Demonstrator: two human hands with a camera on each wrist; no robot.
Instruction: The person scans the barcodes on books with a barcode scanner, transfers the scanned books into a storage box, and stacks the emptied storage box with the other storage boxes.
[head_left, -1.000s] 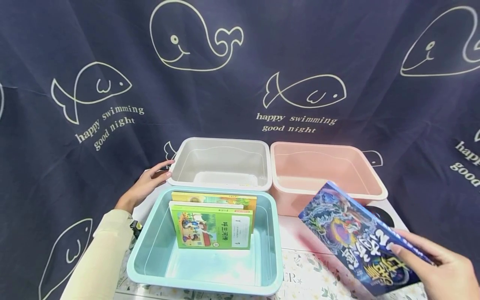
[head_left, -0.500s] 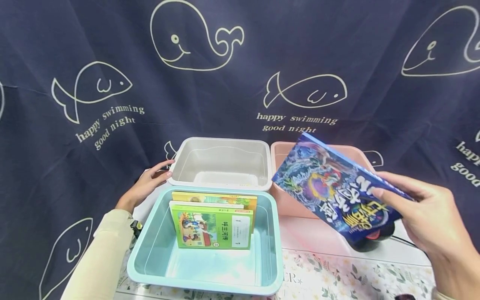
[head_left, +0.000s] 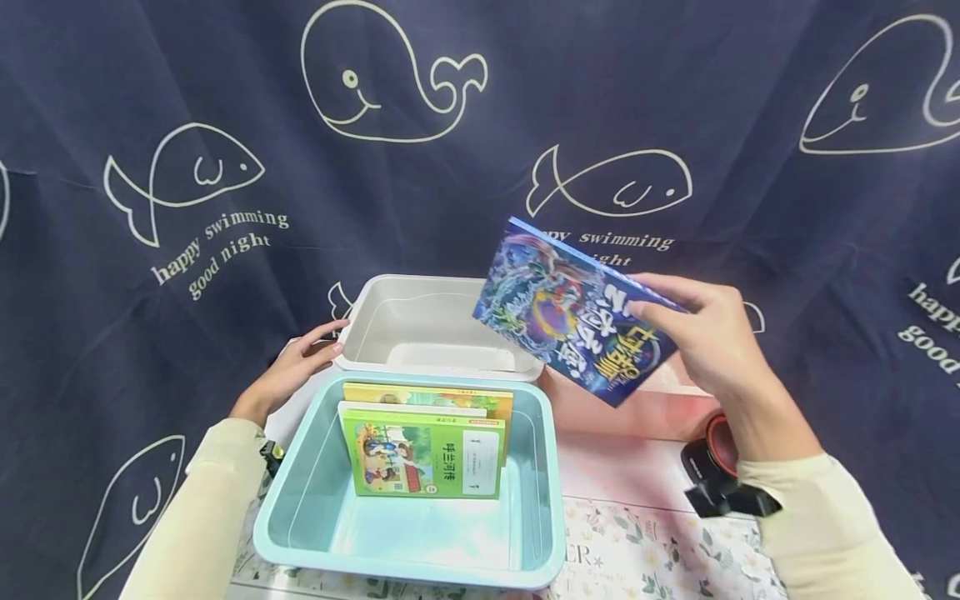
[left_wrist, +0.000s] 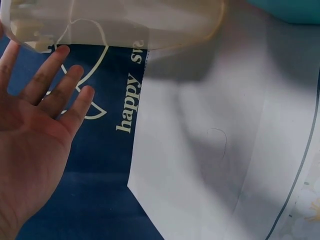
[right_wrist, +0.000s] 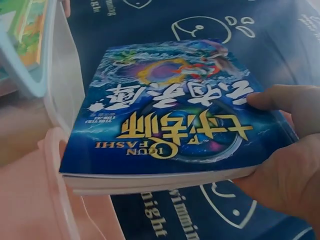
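A blue paperback book (head_left: 566, 312) with yellow and white lettering is held tilted in the air by my right hand (head_left: 701, 337), thumb on the cover. It hangs over the right part of the grey bin (head_left: 438, 283) and the near-left part of the pink bin (head_left: 622, 417), hiding some of both. In the right wrist view the book (right_wrist: 165, 115) shows its page edges. My left hand (head_left: 288, 375) touches the grey bin's left rim with fairly straight fingers. In the left wrist view that hand (left_wrist: 37, 125) has its fingers spread by the bin wall (left_wrist: 125, 30).
A light blue bin (head_left: 408, 571) stands in front, with a green book (head_left: 427, 458) and a yellow book (head_left: 431, 392) upright inside. A black round object with a red ring (head_left: 712, 454) sits right of it. A dark printed curtain (head_left: 480, 192) hangs behind the bins.
My right hand has lifted the blue book from the lower right, up and leftward, past the pink bin to the grey bin's edge. My left hand has stayed in place.
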